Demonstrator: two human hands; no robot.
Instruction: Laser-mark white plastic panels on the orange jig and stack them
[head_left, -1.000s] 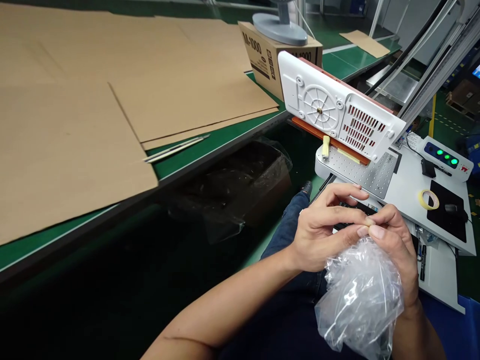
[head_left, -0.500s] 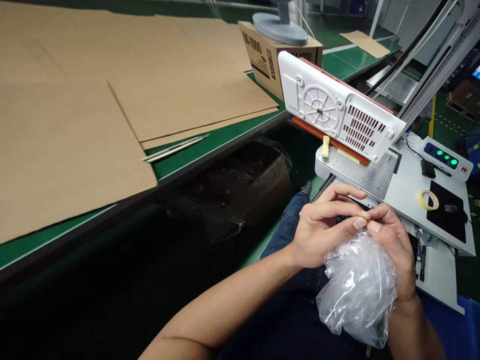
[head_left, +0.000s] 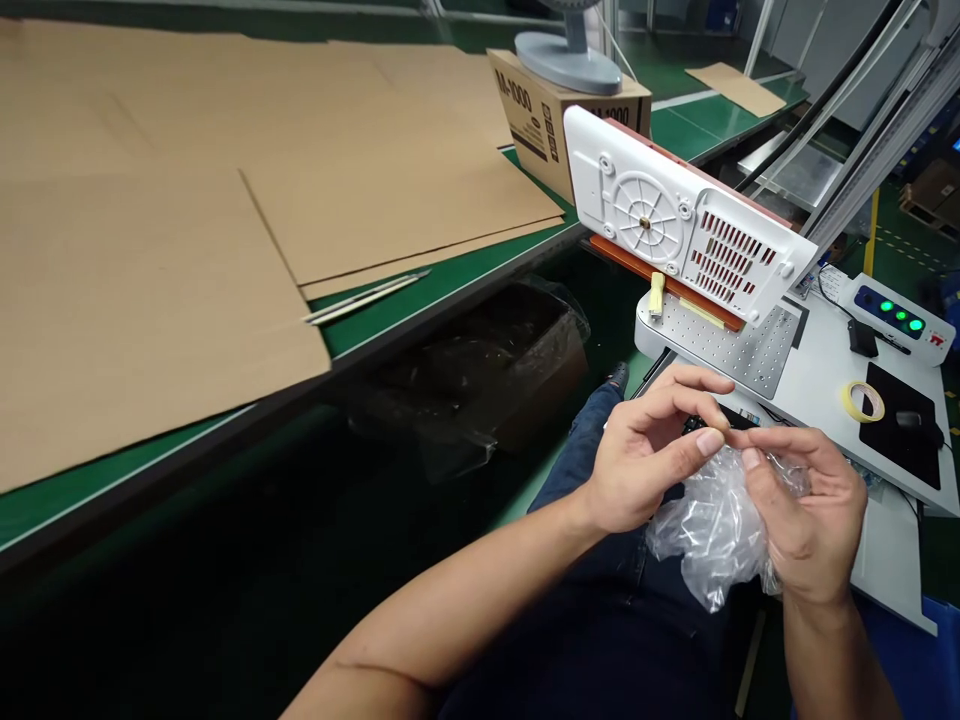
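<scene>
In front of my lap, both hands are at a crumpled clear plastic bag (head_left: 709, 530) that hangs below the fingers. My left hand (head_left: 649, 460) pinches at the bag's upper edge between thumb and forefinger, the other fingers loosely curled. My right hand (head_left: 814, 520) grips the bag with thumb against forefinger, its forefinger reaching towards the left fingertips. Right fingers and palm hide part of the bag, and what is inside it cannot be made out.
Flat cardboard sheets (head_left: 165, 250) cover the green bench at left, with thin tweezer-like tools (head_left: 367, 297) beside them. Ahead, a white vented plastic panel (head_left: 690, 215) tilts above a perforated metal plate (head_left: 739, 350). Tape (head_left: 862, 401) and a mouse (head_left: 909, 422) lie at right.
My right hand has turned and moved right, its palm showing more. The bag has drawn up and bunched smaller beneath the fingers. My left hand has stayed almost in place.
</scene>
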